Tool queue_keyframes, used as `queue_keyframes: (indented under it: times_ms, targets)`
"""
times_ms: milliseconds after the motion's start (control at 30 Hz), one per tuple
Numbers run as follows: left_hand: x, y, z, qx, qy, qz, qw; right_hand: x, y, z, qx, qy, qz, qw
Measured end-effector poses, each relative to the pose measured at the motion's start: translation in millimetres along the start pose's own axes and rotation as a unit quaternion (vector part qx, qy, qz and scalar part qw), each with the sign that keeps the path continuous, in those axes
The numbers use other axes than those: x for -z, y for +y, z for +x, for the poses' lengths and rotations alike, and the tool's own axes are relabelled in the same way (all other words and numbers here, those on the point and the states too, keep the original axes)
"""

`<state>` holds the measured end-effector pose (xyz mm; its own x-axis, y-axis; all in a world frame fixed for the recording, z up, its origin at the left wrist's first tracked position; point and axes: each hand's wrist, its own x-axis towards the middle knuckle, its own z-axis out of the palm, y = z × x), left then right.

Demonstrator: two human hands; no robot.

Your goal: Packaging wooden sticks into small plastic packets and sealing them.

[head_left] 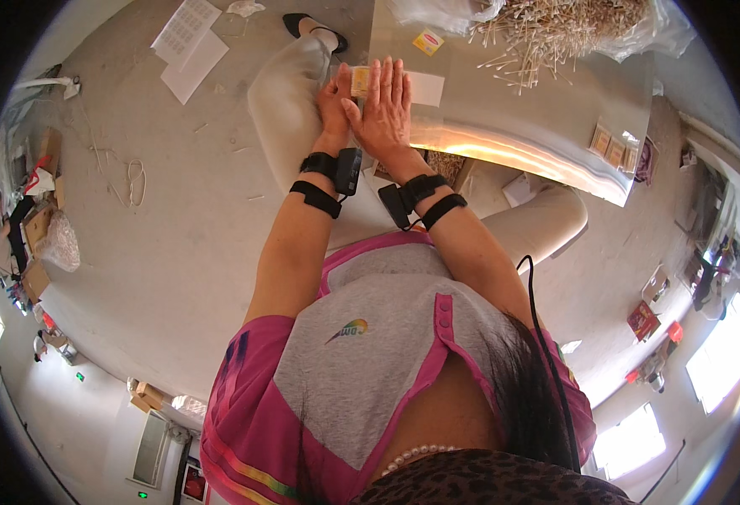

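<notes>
My right hand [384,109] lies palm down with its fingers stretched out, over the near left corner of the metal table [504,114]. Partly under its fingers is a small yellow-and-white packet [359,82]. Against that packet's left end my left hand [334,101] is closed, seen from its side, with the fingertips partly hidden. A blank white card [429,89] sticks out to the right of my right hand. Farther back on the table lies a small yellow label-like piece [428,42] with a red mark.
A heap of wooden-stick cotton swabs [546,29] spills from clear plastic [668,29] at the table's back. Several small packets [614,150] stand at its right edge. Below the tabletop is a box of sticks [444,165]. Paper sheets [189,63] lie on the floor.
</notes>
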<state>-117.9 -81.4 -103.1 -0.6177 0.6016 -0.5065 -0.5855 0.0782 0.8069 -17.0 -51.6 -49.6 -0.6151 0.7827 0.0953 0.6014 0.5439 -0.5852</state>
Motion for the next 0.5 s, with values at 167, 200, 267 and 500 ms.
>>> queue_keyframes:
  times_ms: [167,200,267,500]
  targets:
    - [1.5,3.2,-3.6,-0.006,-0.031,0.007,0.999,1.6,-1.0,-0.6,0.006,0.002,0.002,1.000]
    - [2.5,3.3,-2.9,-0.006,-0.038,0.033,0.999,1.5,-1.2,-0.5,0.008,0.000,-0.004,1.000]
    - [4.1,3.1,-1.3,-0.002,-0.032,0.052,0.998,1.0,-1.7,-0.3,0.010,-0.002,-0.010,1.000]
    - [-3.7,4.6,-3.7,-0.041,-0.019,0.068,0.997,-0.2,2.3,0.1,0.016,0.012,-0.032,0.999]
